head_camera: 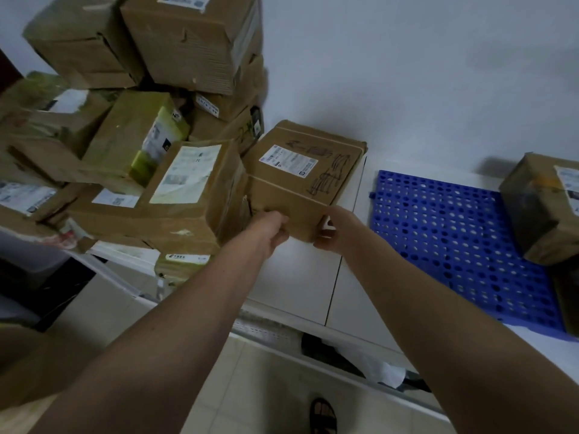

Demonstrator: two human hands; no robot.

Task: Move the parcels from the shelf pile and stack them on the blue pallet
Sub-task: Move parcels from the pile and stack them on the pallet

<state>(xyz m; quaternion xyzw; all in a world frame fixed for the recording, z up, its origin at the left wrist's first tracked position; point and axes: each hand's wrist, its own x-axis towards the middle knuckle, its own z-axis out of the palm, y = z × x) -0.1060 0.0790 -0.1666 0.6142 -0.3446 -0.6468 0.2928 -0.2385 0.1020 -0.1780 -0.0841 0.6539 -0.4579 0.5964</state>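
Parcel half out of the pile, held only at its near edge

Fingers of the left hand (272, 227) curl under the near edge of the flat brown parcel (305, 180), knuckles up; those of the right hand (329, 233) wrap the near right corner, thumb on the side. Both sets are pressed together and clamp the cardboard. Whether the fingertips reach far beneath it cannot be told.

Just beyond the fingers, the parcel lies tilted, its far end over the white shelf top (291, 277) and its left side touching the labelled box (188, 195) of the shelf pile. Judging from this, the risk is twofold: a grip so close to one edge may let the far end dip and slip, and dragging against that neighbour may unsettle the leaning boxes stacked above it (191, 39).

Both forearms stretch forward, nearly straight, converging on the parcel. To the right of the fingers, well apart, lies the blue pallet (454, 239), with a dark parcel (539, 211) already on its far right.
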